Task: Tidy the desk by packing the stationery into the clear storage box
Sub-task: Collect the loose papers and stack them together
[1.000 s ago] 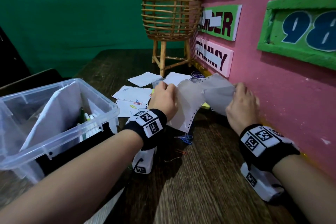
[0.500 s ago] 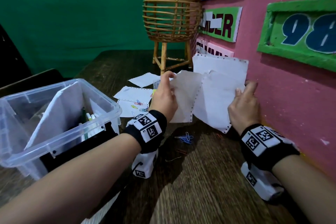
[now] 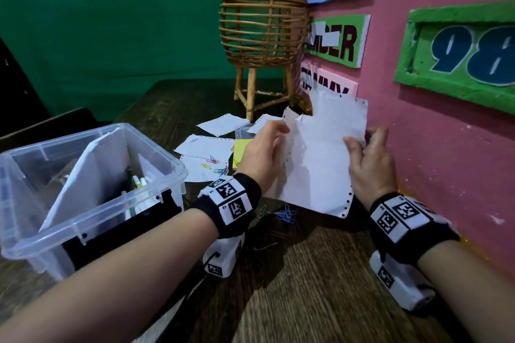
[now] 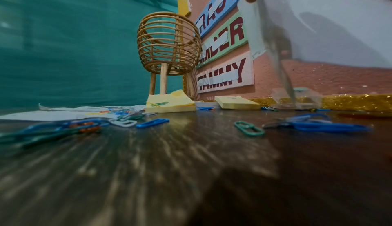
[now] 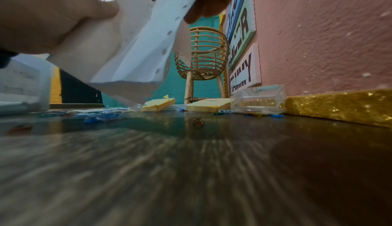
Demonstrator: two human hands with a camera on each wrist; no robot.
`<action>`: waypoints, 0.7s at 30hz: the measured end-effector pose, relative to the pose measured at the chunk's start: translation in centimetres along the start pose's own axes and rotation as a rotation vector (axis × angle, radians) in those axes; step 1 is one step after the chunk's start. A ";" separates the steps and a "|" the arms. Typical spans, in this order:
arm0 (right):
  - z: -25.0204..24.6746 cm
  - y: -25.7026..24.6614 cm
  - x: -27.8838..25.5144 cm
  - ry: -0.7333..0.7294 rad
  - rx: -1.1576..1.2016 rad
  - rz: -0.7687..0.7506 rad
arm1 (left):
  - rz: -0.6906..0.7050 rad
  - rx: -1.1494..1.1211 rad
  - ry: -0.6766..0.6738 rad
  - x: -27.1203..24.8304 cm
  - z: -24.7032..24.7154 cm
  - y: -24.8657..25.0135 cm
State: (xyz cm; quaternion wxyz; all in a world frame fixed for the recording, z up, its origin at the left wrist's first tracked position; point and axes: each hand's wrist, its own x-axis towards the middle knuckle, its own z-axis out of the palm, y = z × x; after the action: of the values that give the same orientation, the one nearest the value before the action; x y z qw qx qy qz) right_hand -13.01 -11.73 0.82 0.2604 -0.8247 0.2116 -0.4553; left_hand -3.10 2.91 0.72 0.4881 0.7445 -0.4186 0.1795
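desk: dark wood-grain desk top; everything is carried on it.
loose clips, near: a small heap of blue wire paper clips is lying on the wood just below the lower edge of the held paper, between the two wrists.
held item: a sheaf of white perforated-edge paper sheets is held upright above the desk, long axis roughly vertical, lower corner close to the wood; whether it touches cannot be told.
left hand: left hand is curled round the sheaf's left edge, fingers behind the sheet, grasping it.
right hand: right hand is pinching the right edge, thumb in front and fingers behind, as the right wrist view shows.
target: clear plastic storage box is standing to the left of both hands, open, with a white sheet leaning inside and pens beside it.
key relation: the box lies leftward of the sheaf, so the left hand is the nearer one; judged, the sheets would be squared first, then carried left and slipped in upright.
risk: judged, loose sheets may splay if released one-sided.
still out, mid: yellow sticky-note pads, white sheets strewn with coloured clips.
still out, far: small clear plastic case, against the pink wall.
progress: judged partly done.
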 end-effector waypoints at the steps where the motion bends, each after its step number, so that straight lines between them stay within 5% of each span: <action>1: -0.1 -0.1 -0.1 0.013 0.007 -0.021 | 0.020 0.023 -0.003 0.1 0.1 -0.3; 7: 0.1 0.2 -0.1 0.077 -0.007 -0.130 | 0.000 0.096 0.038 0.3 0.3 -0.9; 12: 0.0 0.2 -0.1 -0.022 0.031 -0.064 | 0.017 0.144 -0.125 0.3 0.3 -0.6; 15: -0.2 0.0 -0.1 -0.088 0.019 -0.068 | -0.003 0.133 -0.063 0.5 0.4 -0.8; 21: 0.0 0.7 0.2 0.029 -0.105 0.026 | -0.118 0.199 0.008 0.7 -0.3 -1.5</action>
State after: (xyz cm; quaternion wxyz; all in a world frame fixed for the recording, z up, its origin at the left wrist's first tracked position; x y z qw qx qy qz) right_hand -12.99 -12.40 0.49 0.2195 -0.8277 0.2498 -0.4521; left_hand -1.47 3.10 0.41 0.4233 0.8119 -0.3521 0.1940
